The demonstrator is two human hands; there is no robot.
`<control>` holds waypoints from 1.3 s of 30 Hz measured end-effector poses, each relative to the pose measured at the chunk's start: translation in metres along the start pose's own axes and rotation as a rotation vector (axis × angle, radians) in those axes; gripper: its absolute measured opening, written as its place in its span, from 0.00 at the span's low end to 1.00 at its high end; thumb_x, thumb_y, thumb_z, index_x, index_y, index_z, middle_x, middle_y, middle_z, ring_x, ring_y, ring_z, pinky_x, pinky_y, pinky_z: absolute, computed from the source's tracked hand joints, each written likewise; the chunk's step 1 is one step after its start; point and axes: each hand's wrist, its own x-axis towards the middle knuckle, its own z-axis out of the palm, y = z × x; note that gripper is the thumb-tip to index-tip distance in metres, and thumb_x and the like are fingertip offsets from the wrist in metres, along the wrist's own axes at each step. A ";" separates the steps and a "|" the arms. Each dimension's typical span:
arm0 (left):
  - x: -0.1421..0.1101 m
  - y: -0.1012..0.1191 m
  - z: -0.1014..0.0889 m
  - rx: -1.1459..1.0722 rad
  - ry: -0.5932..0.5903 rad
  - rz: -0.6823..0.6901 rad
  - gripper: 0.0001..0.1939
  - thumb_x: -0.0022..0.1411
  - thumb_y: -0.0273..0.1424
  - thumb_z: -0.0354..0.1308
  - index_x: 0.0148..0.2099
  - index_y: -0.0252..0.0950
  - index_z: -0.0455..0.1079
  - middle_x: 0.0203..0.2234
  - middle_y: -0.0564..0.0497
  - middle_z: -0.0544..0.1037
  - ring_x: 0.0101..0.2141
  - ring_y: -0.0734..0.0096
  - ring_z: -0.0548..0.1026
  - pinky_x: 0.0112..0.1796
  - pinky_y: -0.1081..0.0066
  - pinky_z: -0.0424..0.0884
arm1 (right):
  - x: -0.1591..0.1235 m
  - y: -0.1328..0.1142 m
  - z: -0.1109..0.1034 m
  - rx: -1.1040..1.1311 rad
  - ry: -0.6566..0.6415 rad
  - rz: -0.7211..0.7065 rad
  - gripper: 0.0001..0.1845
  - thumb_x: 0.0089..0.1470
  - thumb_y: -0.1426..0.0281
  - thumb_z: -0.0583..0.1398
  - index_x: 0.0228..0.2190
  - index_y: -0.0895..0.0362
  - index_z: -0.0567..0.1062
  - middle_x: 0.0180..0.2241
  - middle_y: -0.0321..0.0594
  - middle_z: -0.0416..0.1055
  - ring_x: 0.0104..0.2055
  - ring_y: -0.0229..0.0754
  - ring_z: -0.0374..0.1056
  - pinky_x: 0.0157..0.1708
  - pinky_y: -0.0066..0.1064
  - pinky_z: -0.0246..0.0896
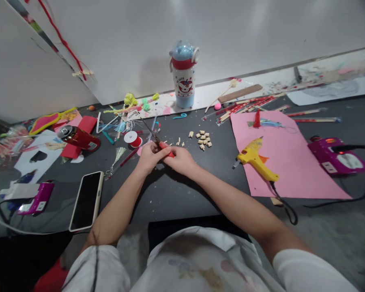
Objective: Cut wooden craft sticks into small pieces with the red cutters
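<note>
A pair of scissors (166, 149) with red handles is in my right hand (182, 160), its blades pointing up and to the left. My left hand (150, 157) is closed right against the scissors, its thumb reaching toward the red handles; whatever its fingers pinch is hidden. Beyond my right hand lies a small pile of short, pale wooden pieces (203, 141), with a few slivers closer to the scissors. A spool of red thread (135, 139) sits just left of the blades. Beside my left wrist is a wrapped red stick (128, 159).
On the right, a yellow glue gun (257, 160) rests on pink paper (280, 142), near a purple power strip (334, 156). A bottle (185, 77) stands at the back. A red can (79, 138) and a phone (86, 201) lie left, beside another purple power strip (39, 198).
</note>
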 end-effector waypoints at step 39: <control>0.097 0.026 -0.021 1.264 0.130 0.114 0.15 0.58 0.35 0.53 0.44 0.39 0.76 0.36 0.46 0.80 0.39 0.59 0.76 0.38 0.66 0.67 | 0.023 0.011 -0.016 0.773 0.154 0.145 0.07 0.50 0.67 0.55 0.24 0.56 0.62 0.16 0.28 0.64 0.15 0.31 0.61 0.18 0.24 0.57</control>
